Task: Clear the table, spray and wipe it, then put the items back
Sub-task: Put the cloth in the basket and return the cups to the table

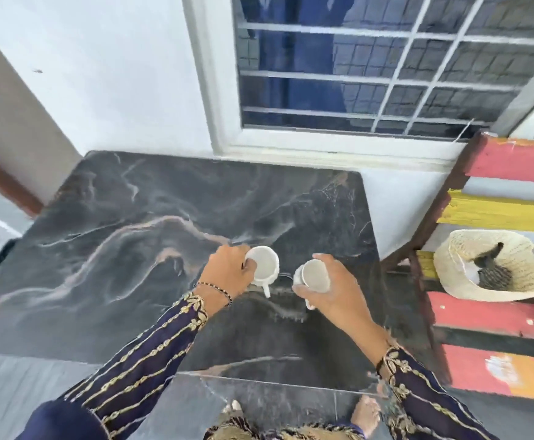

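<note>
- At the far left of the frame a pale wall [107,74] runs down to the back edge of the table.
- The table [132,223] fills the middle of the frame: a dark marble-look top with pale and rusty veins, its back edge against the wall under the window.
- The left hand [227,271], just left of centre, is clamped on the left cup [264,266], fingers wrapped round its left side. A beaded bracelet [218,290] sits at the wrist, above a dark sleeve [151,350] with gold embroidery.
- The left cup is white, mouth up towards the camera, handle pointing to the lower edge of the frame. Nothing can be seen inside it. I cannot tell whether it rests on the top or is held just above it.
- The right cup [314,276], also white, is just beside the first and apart from it, tipped a little to the left. Its inside looks bare.
- The right hand [335,287] is closed round that cup from the right and below.
- The barred window [370,74] takes the upper middle and right.
- At the right edge stands a bench [513,160] with red and yellow slats.
- On it lies a woven straw basket [468,249], tipped on its side, with something dark and bristly inside; too blurred to name.
</note>
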Action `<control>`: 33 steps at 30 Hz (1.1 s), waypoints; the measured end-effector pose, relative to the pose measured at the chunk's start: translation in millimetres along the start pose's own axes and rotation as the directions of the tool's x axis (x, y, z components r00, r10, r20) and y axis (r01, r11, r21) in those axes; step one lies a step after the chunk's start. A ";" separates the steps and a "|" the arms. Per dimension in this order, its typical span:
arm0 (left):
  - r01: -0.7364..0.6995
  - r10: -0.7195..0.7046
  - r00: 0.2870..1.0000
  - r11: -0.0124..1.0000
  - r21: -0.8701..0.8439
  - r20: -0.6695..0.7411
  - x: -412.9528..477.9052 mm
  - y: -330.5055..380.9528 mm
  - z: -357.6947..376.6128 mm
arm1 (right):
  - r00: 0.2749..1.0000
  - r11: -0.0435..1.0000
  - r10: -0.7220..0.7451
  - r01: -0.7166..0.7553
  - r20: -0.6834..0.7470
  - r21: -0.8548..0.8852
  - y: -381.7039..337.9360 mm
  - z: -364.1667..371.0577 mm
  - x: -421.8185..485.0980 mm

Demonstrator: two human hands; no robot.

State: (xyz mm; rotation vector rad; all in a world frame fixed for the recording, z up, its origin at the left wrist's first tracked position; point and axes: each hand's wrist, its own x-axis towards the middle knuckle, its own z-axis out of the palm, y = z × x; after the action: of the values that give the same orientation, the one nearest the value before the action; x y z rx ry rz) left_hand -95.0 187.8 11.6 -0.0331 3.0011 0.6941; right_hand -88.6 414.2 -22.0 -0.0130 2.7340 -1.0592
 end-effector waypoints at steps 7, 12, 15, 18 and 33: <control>0.209 -0.208 0.978 0.977 0.038 -0.014 -31.0 -136.2 -47.5 | 0.990 0.998 0.007 0.003 0.141 -0.068 -78.0 91.8 -9.6; 0.321 -0.322 0.947 0.944 0.074 -0.003 -38.3 -202.5 -55.8 | 0.983 0.982 -0.003 0.038 0.185 -0.185 -110.0 129.0 -7.8; 0.339 -0.341 0.940 0.938 0.073 0.021 -38.4 -225.9 -59.3 | 0.984 0.970 -0.006 0.049 0.177 -0.239 -125.7 143.3 -0.4; 0.331 -0.335 0.940 0.941 0.071 0.064 -35.6 -239.3 -58.9 | 0.985 0.957 0.002 0.048 0.171 -0.286 -135.8 153.1 6.6; 0.252 -0.331 0.923 0.905 0.344 0.194 -24.5 -242.2 -65.2 | 0.974 0.929 0.053 0.034 0.222 -0.368 -146.6 168.2 7.9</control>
State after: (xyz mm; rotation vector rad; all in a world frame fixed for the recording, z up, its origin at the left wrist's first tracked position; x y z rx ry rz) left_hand -65.7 -58.2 -34.5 -0.3491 2.7382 0.1704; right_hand -73.0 192.9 -46.7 -0.1687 2.6710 -0.4866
